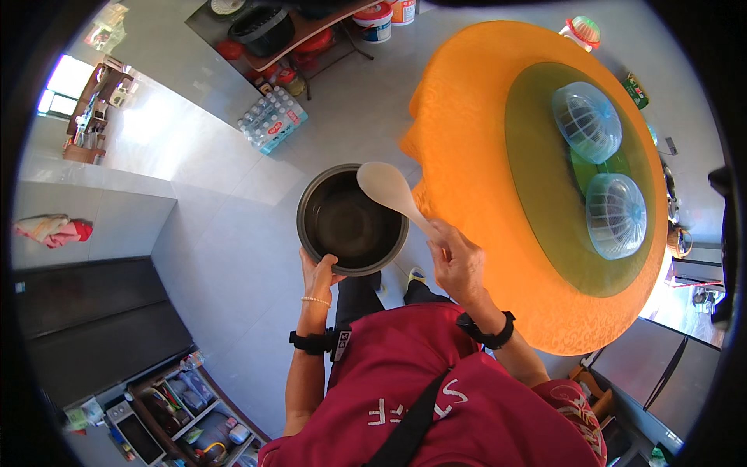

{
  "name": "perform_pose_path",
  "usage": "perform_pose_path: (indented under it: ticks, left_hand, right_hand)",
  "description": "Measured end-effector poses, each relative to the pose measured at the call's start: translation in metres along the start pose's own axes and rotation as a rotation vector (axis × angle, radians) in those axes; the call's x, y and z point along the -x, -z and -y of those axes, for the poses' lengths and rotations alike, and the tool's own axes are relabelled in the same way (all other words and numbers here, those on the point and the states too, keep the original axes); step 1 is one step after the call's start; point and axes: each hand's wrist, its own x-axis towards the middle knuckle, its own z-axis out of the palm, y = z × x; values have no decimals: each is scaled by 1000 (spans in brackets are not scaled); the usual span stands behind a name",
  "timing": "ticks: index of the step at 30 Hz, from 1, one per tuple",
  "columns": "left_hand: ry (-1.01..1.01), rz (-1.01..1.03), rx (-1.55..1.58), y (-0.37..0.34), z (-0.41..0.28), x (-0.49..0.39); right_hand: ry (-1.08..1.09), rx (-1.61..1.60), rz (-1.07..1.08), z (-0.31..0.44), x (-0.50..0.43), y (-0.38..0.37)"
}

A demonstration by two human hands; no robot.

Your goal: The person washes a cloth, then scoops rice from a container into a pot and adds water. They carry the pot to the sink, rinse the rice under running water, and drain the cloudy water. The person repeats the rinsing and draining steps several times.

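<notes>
My left hand (319,272) grips the near rim of a round dark cooking pot (344,225), thumb over the edge and fingers underneath. The pot is tilted towards the camera, and a dark inner bottom shows with no food plainly visible. In my right hand (458,260) is the handle of a pale plastic rice paddle (386,185); its broad head lies over the pot's upper right rim. Whether the paddle touches the rim, I cannot tell. Both hands are in front of my body, above the tiled floor.
At right stands a round table with an orange cloth (467,146), a turntable (534,175) and two blue mesh food covers (586,122). Shrink-wrapped bottles (272,121) stand on the floor ahead, near a side table (315,35) and buckets (373,22). A shelf unit (192,417) is at lower left.
</notes>
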Motion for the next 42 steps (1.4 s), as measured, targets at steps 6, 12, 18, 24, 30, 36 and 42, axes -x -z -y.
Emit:
perform_pose_path:
  ticks: [6, 12, 18, 24, 30, 36, 42]
  left_hand:
    - [0, 55, -39, 3, -66, -107]
    - [-23, 139, -122, 16, -152, -227]
    - [42, 219, -126, -5, -223, -322]
    - [63, 380, -39, -73, -265, -414]
    - [140, 410, -142, -156, -331, -490]
    - [121, 405, -150, -236, -395, -558]
    - [158, 380, -109, -311, -446, -645]
  right_hand:
    - [191, 267, -21, -1, -99, -73]
    - [218, 378, 74, 6, -206, -145]
    - [67, 418, -19, 4, -279, -174]
    - [-96, 403, -29, -33, -367, -174]
    - [-67, 373, -79, -80, -481, -142]
    - [-142, 280, -56, -128, -590, -108]
    - [-636, -864, -289, -189, -693, -89]
